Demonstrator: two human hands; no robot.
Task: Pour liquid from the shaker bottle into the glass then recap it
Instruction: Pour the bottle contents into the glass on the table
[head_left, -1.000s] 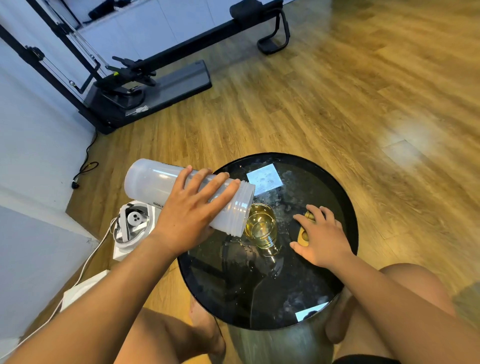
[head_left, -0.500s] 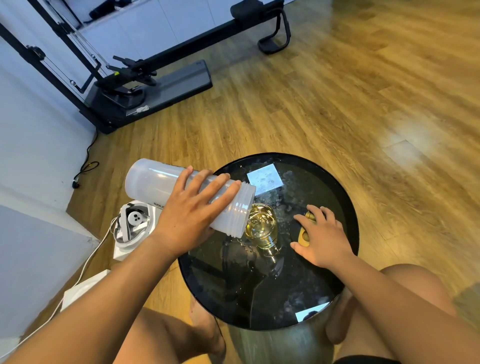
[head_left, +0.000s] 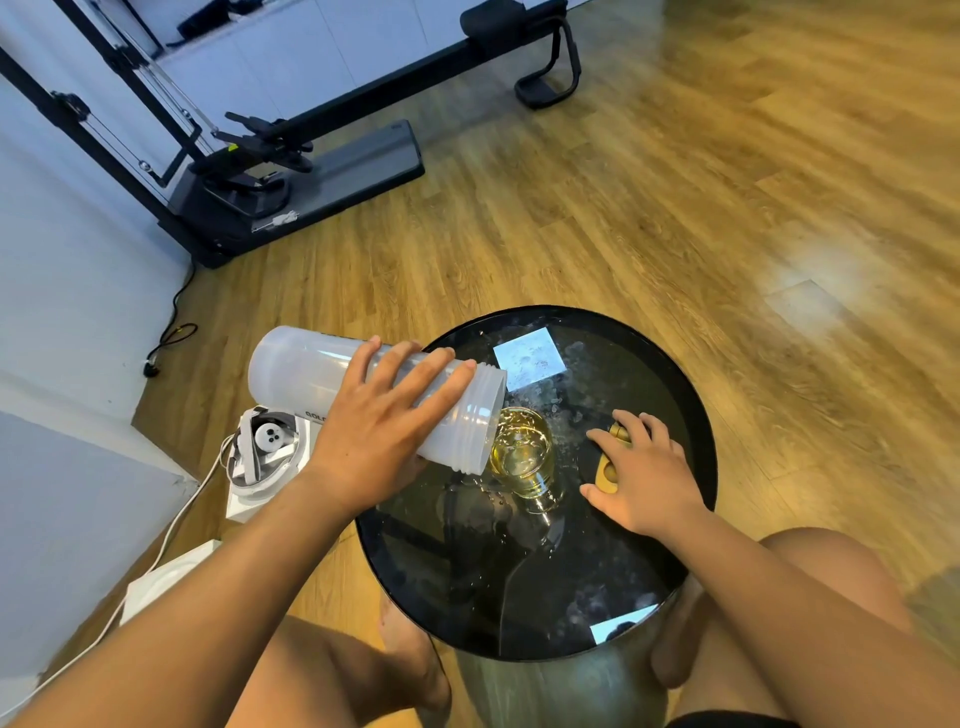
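Left hand (head_left: 370, 441) clenched round tipped shaker bottle (head_left: 332, 383), mouth over glass (head_left: 522, 453) of yellow liquid; right hand (head_left: 644, 475) flat, released, covering yellow cap (head_left: 607, 475) on worktop (head_left: 670, 374).

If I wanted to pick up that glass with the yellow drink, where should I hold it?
Probably hold the glass around its side, below the rim, coming from the near side. It stands upright and looks nearly full, so a grip from above would dip into the drink. The tilted shaker bottle blocks its left, and the right hand rests to its right.
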